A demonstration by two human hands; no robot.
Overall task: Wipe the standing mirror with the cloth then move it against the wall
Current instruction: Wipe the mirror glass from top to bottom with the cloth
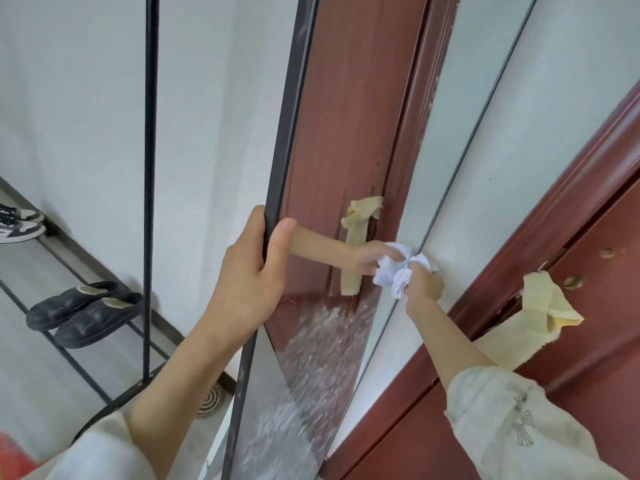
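Note:
The tall standing mirror point(346, 140) has a thin black frame and stands tilted in front of me, its glass reflecting a red-brown door and my own arm. My left hand point(249, 271) grips the mirror's left frame edge at mid height, thumb on the glass side. My right hand point(424, 284) holds a crumpled white cloth point(398, 275) pressed on the glass near the mirror's right edge. Smeared wet streaks cover the lower glass point(311, 358).
A red-brown door point(571, 271) with a beige cloth strip tied at its latch hole stands right of the mirror. A black metal rack point(149, 168) at the left holds dark slippers point(83, 306) and sneakers point(17, 223). White wall lies behind.

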